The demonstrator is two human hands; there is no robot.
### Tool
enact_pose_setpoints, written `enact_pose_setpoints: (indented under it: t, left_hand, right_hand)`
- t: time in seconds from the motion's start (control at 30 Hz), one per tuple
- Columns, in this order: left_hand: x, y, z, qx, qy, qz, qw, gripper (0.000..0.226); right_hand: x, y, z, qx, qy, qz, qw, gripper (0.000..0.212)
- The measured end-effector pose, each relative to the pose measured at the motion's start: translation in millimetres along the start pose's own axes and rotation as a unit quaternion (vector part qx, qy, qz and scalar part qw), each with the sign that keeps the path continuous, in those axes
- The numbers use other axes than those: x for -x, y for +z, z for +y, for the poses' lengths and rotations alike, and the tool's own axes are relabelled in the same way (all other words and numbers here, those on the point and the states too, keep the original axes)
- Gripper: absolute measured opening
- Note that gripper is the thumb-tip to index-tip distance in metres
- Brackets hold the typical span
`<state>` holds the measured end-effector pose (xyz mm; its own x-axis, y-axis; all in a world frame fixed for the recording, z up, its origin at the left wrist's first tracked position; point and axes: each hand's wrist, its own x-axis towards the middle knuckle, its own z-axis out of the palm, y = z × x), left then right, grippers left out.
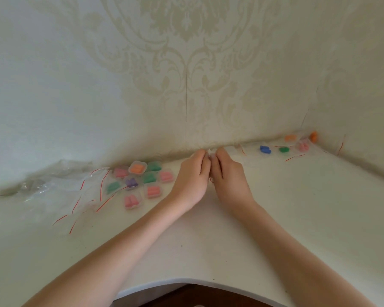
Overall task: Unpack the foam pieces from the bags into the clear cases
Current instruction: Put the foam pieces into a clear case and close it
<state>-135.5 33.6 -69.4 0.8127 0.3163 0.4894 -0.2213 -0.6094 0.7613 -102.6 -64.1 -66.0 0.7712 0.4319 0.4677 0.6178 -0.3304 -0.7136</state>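
Cream table, damask wallpaper corner

just one head cam, looking forward and down at the white table, wall close behind.

On the table, filled clear cases lay left of the hands, emptied bags farther left, and bagged foam pieces right, against the wall.
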Motion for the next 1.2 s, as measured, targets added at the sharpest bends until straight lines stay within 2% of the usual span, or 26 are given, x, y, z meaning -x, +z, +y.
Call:
enact_pose_setpoints:
  t: [0.13, 0.3, 0.43, 0.53, 0.6, 0.7, 0.77, 0.8, 0.87, 0.97, 1.03, 1.1, 1.2]
  left_hand:
    - [-2, -5, -3, -0.123, 0.039, -0.007, 0.992, 0.031]
    - [-4, -9, -8, -0.230, 0.079, -0.017, 0.970, 0.018]
    - [-5, -11, -10, -0.247, 0.106, 0.033, 0.963, 0.020]
    - [-5, -12, -13, -0.247, 0.142, 0.056, 0.957, 0.026]
    - [-4, -11, -10, -0.266, 0.183, 0.071, 0.944, 0.031]
    - [-1, -7, -4, -0.284, 0.249, 0.101, 0.921, 0.029]
    - [2, -3, -3, -0.234, 0.266, 0.074, 0.932, 0.028]
    - [3, -3, 0, -0.185, 0.247, 0.047, 0.950, 0.028]
    - [3, -4, 1, -0.076, 0.147, 0.016, 0.986, 0.027]
    - [-9, -9, -4, 0.032, -0.006, 0.072, 0.997, 0.012]
    - [-18, -13, -8, 0.145, -0.126, 0.085, 0.978, 0.007]
    - [-23, -18, -12, 0.280, -0.214, 0.063, 0.934, 0.009]
    - [-24, -24, -9, 0.390, -0.216, 0.021, 0.895, 0.010]
  right_hand:
    - [-1, 1, 1, 0.136, -0.003, -0.003, 0.991, 0.025]
    - [-6, -2, 4, 0.224, 0.004, 0.035, 0.974, 0.018]
    - [-7, -8, 3, 0.237, -0.106, 0.062, 0.964, 0.005]
    - [-8, -10, 5, 0.262, -0.157, 0.045, 0.951, 0.023]
    - [-6, -10, 2, 0.294, -0.131, 0.033, 0.946, 0.018]
    - [-5, -10, 1, 0.288, -0.017, -0.028, 0.957, 0.025]
    - [-7, -12, 3, 0.244, 0.044, -0.043, 0.968, 0.029]
    - [-8, -13, 4, 0.216, 0.052, -0.037, 0.974, 0.031]
    - [-10, -15, 8, 0.160, 0.042, -0.028, 0.986, 0.042]
    - [-12, -17, 7, -0.004, 0.052, -0.001, 0.999, 0.048]
    - [-12, -19, 5, -0.102, 0.070, -0.006, 0.992, 0.045]
    - [-13, -19, 6, -0.142, 0.059, -0.021, 0.988, 0.044]
    - [-14, -16, 9, -0.162, 0.039, -0.035, 0.985, 0.041]
